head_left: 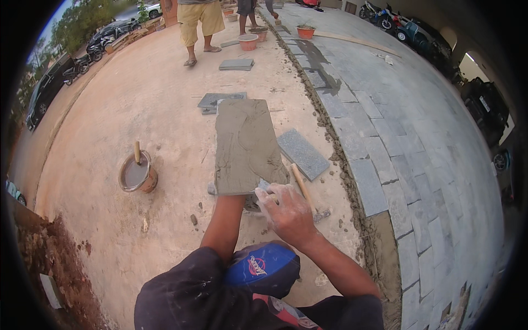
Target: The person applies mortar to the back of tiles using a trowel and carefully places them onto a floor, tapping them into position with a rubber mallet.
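While the right hand (286, 212) is bent at the near right corner of the mortar-covered slab (247, 148), its dusty fingertips pinch a grey-blue piece (263, 185); whether this is a tool blade or the slab's own corner, cannot tell. The slab lies just ahead and to the left of that hand, roughly level, grey mortar spread over nearly its whole top. The left forearm (223, 228) runs up to the slab's near edge and disappears underneath. Left hand hidden there; its grip cannot be told. A dark shape below the near edge, between the wrists, is hard to make out.

Just right of the slab: a hammer (300, 184), wooden handle slanting, head near the right wrist. Beside it, a bare grey slab (304, 154) flat on the ground. Past the far left corner, stacked slabs (212, 103), partly covered by the mortared one. To the left, well apart, a bucket (148, 183) of grey liquid with a wooden handle standing in it; the tool's lower end is submerged.

Farther right: laid paving (379, 159), bordered by a mortar strip (383, 242). At the top, a person in yellow shorts (199, 22), upper body cut off by the frame.
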`<state>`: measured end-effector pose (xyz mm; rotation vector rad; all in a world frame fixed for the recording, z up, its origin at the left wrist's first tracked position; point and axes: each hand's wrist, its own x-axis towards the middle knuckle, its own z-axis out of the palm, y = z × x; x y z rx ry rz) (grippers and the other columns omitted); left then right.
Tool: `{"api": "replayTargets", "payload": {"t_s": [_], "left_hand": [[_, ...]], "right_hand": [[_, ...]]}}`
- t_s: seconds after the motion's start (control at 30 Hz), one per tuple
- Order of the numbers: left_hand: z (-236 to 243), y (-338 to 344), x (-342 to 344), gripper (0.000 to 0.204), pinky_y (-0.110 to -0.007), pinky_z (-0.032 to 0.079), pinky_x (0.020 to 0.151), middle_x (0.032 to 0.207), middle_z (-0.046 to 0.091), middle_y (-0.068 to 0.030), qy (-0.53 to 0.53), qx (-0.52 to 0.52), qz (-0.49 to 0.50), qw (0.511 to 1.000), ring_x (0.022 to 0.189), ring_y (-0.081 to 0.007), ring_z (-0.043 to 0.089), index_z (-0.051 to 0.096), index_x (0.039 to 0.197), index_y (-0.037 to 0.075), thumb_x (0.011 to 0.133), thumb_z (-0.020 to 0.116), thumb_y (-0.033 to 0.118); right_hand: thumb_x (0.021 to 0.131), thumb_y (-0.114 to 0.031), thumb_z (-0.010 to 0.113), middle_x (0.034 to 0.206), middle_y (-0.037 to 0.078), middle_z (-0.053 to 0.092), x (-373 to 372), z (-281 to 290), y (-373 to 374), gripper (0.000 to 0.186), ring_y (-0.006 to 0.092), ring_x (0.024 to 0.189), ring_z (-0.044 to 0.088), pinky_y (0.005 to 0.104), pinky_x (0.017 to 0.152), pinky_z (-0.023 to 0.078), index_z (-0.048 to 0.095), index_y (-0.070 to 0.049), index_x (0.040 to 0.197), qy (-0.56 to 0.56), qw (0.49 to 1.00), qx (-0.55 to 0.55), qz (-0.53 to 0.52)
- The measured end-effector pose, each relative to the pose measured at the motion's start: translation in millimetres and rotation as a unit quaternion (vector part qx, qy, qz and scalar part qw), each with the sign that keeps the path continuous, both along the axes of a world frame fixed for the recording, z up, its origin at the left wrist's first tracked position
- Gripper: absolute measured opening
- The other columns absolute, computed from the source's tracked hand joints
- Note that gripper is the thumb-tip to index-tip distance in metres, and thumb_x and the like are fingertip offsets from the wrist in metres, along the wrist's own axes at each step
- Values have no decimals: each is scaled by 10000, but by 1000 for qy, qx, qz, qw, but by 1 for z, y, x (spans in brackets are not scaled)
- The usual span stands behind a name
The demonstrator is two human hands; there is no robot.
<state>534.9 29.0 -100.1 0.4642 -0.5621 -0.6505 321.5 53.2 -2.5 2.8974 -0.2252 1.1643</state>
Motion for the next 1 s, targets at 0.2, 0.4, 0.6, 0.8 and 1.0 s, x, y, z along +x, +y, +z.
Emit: {"api": "replayTargets", "payload": {"t_s": [0.2,0.4,0.6,0.8,1.0], "left_hand": [[22,-20,-42,512,-401,411,1093,1442,482,-108,-39,-4,-1,999,1309,-251,473,398,1452,87,1031,453,374],[31,-31,-82,527,-400,399,1109,1465,463,-102,-48,-9,-52,997,1336,-247,451,375,1468,95,1030,464,375],[13,-53,-131,518,-433,447,1067,1424,501,-96,-56,-24,-165,984,1284,-266,508,410,1442,120,1030,429,434],[15,-77,-190,544,-464,423,1069,1432,490,-94,-60,11,-366,929,1290,-288,493,405,1440,115,1017,443,456],[75,-106,-313,603,-488,355,1087,1414,483,-125,-229,240,-266,905,1321,-275,431,375,1453,46,997,495,423]], "right_hand": [[736,-52,734,933,78,610,-43,25,-8,331,230,783,626,332,602,515,681,-61,1063,-49,997,-58,-31],[703,-8,729,932,101,627,-94,54,-2,323,247,792,654,336,642,547,678,-22,1021,-130,988,-84,-29],[715,17,727,951,136,617,-168,75,-2,351,270,817,660,347,643,559,655,-5,1058,-187,981,-38,-41],[786,-22,710,963,142,588,-263,60,4,255,284,844,660,352,662,561,620,15,1022,-230,963,1,-140],[797,-11,746,905,81,568,-376,54,16,201,148,660,544,290,550,448,630,-13,960,-359,873,105,-313]]}}
